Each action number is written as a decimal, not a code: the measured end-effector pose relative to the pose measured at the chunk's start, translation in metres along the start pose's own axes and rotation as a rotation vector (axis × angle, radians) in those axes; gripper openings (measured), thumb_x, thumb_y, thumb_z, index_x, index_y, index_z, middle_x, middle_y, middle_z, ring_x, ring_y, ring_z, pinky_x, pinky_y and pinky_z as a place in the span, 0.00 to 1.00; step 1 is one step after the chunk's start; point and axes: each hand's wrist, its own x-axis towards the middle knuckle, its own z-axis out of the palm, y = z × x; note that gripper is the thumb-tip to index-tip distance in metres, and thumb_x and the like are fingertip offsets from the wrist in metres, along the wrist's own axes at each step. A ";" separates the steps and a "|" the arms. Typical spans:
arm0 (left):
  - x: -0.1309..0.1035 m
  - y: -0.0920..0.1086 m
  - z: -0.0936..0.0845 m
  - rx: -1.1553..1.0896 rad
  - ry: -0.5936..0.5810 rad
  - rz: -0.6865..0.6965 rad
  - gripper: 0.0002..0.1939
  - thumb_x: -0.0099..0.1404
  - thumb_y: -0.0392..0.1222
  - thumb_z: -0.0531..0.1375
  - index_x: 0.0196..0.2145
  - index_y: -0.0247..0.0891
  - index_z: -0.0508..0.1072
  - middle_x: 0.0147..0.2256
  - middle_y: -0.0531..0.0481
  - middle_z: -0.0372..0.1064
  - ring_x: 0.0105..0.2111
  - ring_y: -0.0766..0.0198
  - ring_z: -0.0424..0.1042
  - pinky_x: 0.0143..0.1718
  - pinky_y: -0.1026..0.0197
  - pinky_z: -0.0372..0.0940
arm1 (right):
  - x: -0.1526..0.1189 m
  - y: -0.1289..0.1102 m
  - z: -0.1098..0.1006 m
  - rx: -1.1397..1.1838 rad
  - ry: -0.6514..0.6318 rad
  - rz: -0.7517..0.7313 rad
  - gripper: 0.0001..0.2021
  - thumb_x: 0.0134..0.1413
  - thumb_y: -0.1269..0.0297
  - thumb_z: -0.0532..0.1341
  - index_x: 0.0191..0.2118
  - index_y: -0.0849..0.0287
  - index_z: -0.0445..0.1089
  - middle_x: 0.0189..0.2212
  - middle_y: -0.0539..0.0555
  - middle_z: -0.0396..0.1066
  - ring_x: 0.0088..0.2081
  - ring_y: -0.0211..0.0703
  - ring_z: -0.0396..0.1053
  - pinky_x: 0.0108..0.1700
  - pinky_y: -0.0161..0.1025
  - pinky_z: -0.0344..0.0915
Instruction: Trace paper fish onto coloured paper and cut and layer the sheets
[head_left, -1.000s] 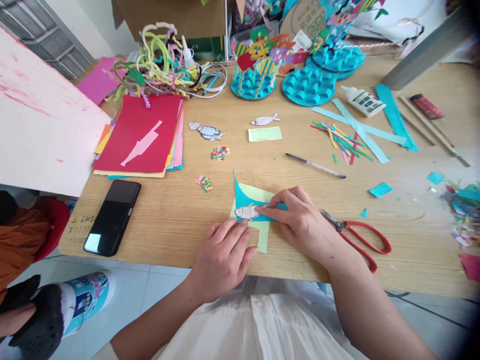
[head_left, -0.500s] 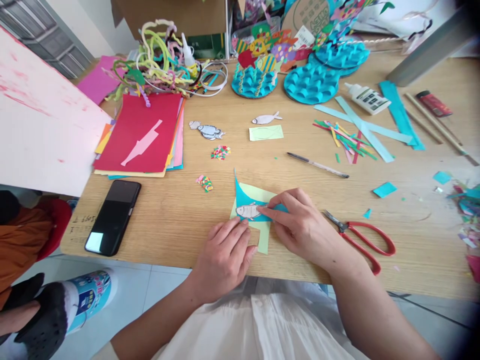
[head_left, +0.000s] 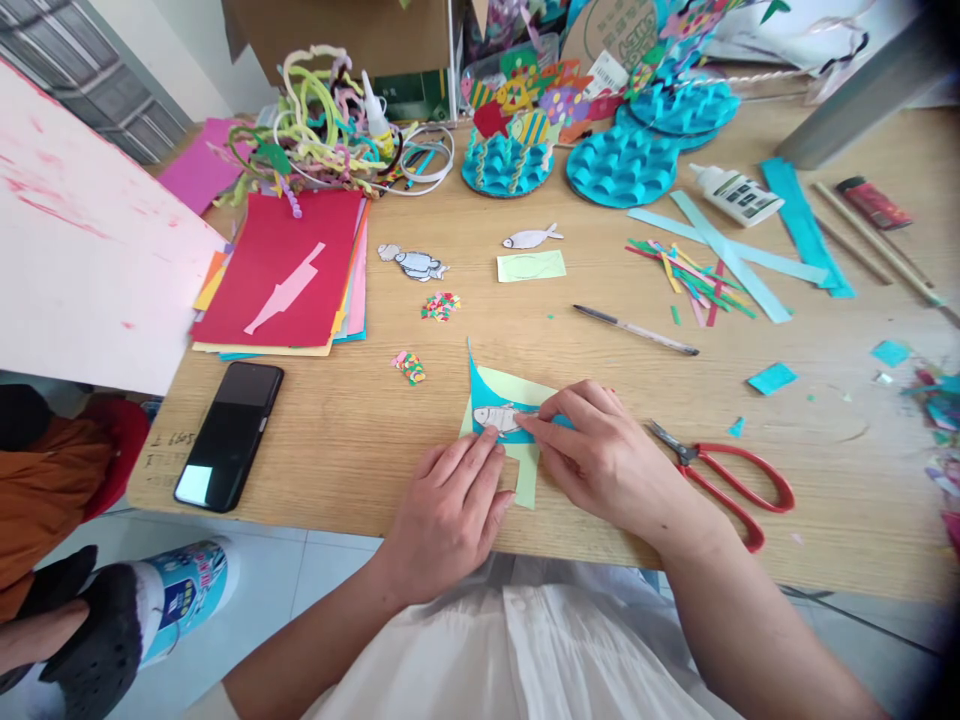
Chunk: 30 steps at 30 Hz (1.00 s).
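Right grip [head_left: 600, 440]: fingers bent, tips close together, at the tail end of the grey fish cutout [head_left: 492, 418]. Touches the fish; cannot tell whether pinching or only pressing. Left grip [head_left: 450, 510]: spread flat, palm down, fingers side by side, thumb a little apart, closed on nothing. Rests with fingertips at the lower edge of the fish.

Position of fish: flat between both grips, on blue paper [head_left: 480, 388], over light green paper [head_left: 527, 482], on the desk [head_left: 352, 430].

To the right of the right grip: scissors [head_left: 685, 455] with red handles, blades slightly parted, close to the wrist. Beyond the same grip: pen [head_left: 636, 330], then paper strips [head_left: 701, 280] in mixed colours, with white glue bottle [head_left: 739, 197] farther off, lying on its side.

Beyond the left grip: two small heaps of paper bits, near heap [head_left: 409, 368] and far heap [head_left: 441, 306]. Well to the left of the left grip: black phone [head_left: 229, 437], with red paper [head_left: 289, 250] just beyond, topping a stack of coloured sheets.
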 end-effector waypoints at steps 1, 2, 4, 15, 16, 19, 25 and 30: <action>0.000 0.000 0.000 0.006 -0.004 0.002 0.19 0.70 0.41 0.54 0.55 0.28 0.68 0.58 0.39 0.66 0.54 0.53 0.68 0.51 0.52 0.64 | 0.000 0.000 0.000 0.002 0.006 -0.004 0.15 0.59 0.75 0.56 0.47 0.62 0.75 0.37 0.61 0.69 0.40 0.51 0.61 0.38 0.47 0.60; 0.000 0.000 0.000 0.010 -0.009 0.002 0.20 0.71 0.41 0.54 0.56 0.28 0.68 0.59 0.38 0.65 0.55 0.53 0.68 0.51 0.51 0.64 | 0.000 0.000 0.000 0.005 0.009 -0.008 0.15 0.59 0.75 0.56 0.48 0.62 0.75 0.37 0.61 0.69 0.40 0.51 0.61 0.38 0.47 0.60; 0.000 0.000 0.000 0.018 -0.019 0.000 0.20 0.71 0.41 0.54 0.56 0.28 0.67 0.59 0.39 0.65 0.55 0.53 0.67 0.50 0.51 0.64 | -0.001 0.000 0.001 0.012 0.010 -0.013 0.16 0.58 0.75 0.56 0.48 0.63 0.75 0.37 0.61 0.69 0.40 0.51 0.61 0.38 0.47 0.60; 0.001 0.000 0.000 0.037 -0.051 -0.007 0.20 0.71 0.42 0.53 0.56 0.28 0.67 0.59 0.38 0.65 0.56 0.52 0.66 0.52 0.51 0.65 | -0.001 0.001 0.000 0.030 0.007 -0.006 0.15 0.59 0.75 0.55 0.47 0.61 0.75 0.37 0.60 0.69 0.41 0.51 0.62 0.40 0.47 0.61; 0.001 0.000 0.000 0.040 -0.052 -0.007 0.20 0.71 0.42 0.53 0.56 0.28 0.67 0.59 0.38 0.64 0.56 0.53 0.66 0.52 0.51 0.64 | -0.001 0.001 0.000 0.026 0.007 -0.006 0.14 0.58 0.75 0.55 0.46 0.61 0.75 0.37 0.60 0.69 0.41 0.51 0.62 0.40 0.47 0.60; 0.002 0.000 0.000 0.050 -0.055 -0.007 0.20 0.71 0.42 0.53 0.56 0.28 0.68 0.59 0.39 0.64 0.56 0.53 0.66 0.51 0.51 0.64 | -0.001 0.001 0.000 0.016 0.005 -0.004 0.14 0.58 0.75 0.55 0.45 0.61 0.75 0.37 0.60 0.69 0.41 0.51 0.62 0.40 0.47 0.61; 0.001 0.001 0.000 0.055 -0.074 -0.011 0.21 0.71 0.43 0.53 0.57 0.28 0.67 0.60 0.39 0.63 0.56 0.53 0.66 0.51 0.51 0.64 | -0.003 0.002 0.001 0.034 -0.002 0.000 0.14 0.59 0.74 0.56 0.47 0.62 0.75 0.37 0.60 0.69 0.41 0.50 0.62 0.41 0.47 0.62; 0.001 0.001 0.000 0.051 -0.082 -0.010 0.22 0.72 0.43 0.52 0.58 0.29 0.65 0.61 0.41 0.62 0.56 0.53 0.65 0.52 0.51 0.64 | -0.004 0.003 0.002 0.046 -0.002 0.004 0.13 0.59 0.74 0.56 0.46 0.62 0.75 0.37 0.60 0.69 0.41 0.49 0.62 0.41 0.48 0.62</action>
